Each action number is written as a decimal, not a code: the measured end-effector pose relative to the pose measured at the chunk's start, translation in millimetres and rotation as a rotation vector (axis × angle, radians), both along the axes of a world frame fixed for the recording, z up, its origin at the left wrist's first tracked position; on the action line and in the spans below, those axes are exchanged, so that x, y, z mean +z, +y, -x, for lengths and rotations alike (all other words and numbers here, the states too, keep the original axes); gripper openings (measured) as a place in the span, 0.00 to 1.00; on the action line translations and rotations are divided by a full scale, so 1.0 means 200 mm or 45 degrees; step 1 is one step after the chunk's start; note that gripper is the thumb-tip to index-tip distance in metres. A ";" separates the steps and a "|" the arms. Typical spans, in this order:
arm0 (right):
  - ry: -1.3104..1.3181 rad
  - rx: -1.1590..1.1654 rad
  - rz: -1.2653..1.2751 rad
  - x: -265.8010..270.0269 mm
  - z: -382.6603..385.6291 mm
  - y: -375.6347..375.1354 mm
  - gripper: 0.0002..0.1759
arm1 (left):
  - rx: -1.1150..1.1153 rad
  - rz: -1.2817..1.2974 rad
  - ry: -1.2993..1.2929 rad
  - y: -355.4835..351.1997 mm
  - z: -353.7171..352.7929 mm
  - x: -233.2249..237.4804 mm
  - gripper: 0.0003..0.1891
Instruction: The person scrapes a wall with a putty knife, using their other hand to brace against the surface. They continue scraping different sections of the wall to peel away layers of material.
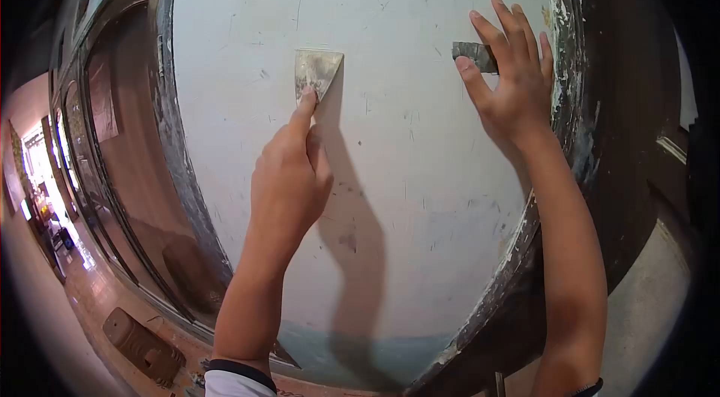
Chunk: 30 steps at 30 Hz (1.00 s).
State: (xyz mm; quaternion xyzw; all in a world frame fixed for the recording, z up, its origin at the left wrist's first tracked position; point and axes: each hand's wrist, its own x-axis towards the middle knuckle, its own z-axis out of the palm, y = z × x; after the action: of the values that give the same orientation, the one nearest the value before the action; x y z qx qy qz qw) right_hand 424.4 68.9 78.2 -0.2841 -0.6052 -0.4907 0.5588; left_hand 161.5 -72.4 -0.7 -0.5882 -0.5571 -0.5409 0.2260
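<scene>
My left hand (289,164) is closed around a putty knife (317,71), its index finger stretched along the blade. The blade's wide edge points up and lies against a pale, scratched panel (405,172). At the panel's upper right, my right hand (517,82) rests with its fingers spread. A small dark rectangular piece (474,54) shows under its thumb and index finger, its right part hidden by the hand. Dark specks and short scratches mark the panel around both hands.
Dark frame edges with flaking paint (566,44) border the panel on the right. On the left are brown framed door panels (124,97). A brown plastic stool (142,344) lies low on the left, and a bright opening (45,172) shows far left.
</scene>
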 end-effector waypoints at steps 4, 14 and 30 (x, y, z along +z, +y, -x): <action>0.005 0.001 0.001 0.00 0.00 -0.01 0.33 | 0.031 -0.020 0.055 0.03 0.02 0.00 0.29; 0.005 0.018 -0.005 -0.01 0.00 0.01 0.32 | -0.003 -0.165 0.067 0.06 0.06 -0.03 0.25; 0.005 0.019 -0.007 -0.02 0.00 0.00 0.32 | 0.005 0.051 -0.055 -0.02 0.01 0.05 0.22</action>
State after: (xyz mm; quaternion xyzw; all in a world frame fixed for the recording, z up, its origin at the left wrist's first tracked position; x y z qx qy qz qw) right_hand 424.1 68.2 74.6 -0.2790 -0.6048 -0.4878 0.5643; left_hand 158.8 -77.1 10.2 -0.5799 -0.5737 -0.5417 0.2030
